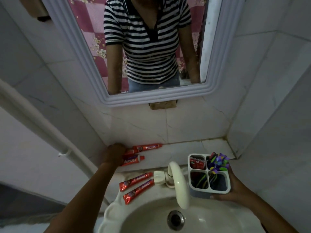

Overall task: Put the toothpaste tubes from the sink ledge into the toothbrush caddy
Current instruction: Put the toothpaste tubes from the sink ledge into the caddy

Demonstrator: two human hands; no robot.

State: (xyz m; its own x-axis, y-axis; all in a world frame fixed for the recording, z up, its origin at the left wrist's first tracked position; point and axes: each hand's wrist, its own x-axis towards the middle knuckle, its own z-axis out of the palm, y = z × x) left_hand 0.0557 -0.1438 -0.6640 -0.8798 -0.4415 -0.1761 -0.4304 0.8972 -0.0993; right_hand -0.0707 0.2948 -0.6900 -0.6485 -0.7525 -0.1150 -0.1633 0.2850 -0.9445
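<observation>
ok so from the head cam: my left hand (115,153) is up on the tiled ledge (185,148) behind the sink (151,216), fingers curled down over the flat ends of the toothpaste tubes there. looks like it's closed on the near ledge tube (133,160), the short one with its cap pointing right, but honestly i can't tell if it's really gripped or just covered. right behind it, along the wall, lies a longer ledge tube (148,147), also touching the hand at its left end.

two more tubes sit on the sink rim left of the tap (176,180), side by side and angled the same way: the upper rim tube (136,179) with its cap just beside the tap base, and the lower rim tube (138,190).

my right hand (234,187) holds the white four-compartment caddy (193,187) from the right and underneath, fingers wrapped around it, just right of the tap. toothbrushes (218,163) stick out of the back right compartment, something red is in the back left one.
</observation>
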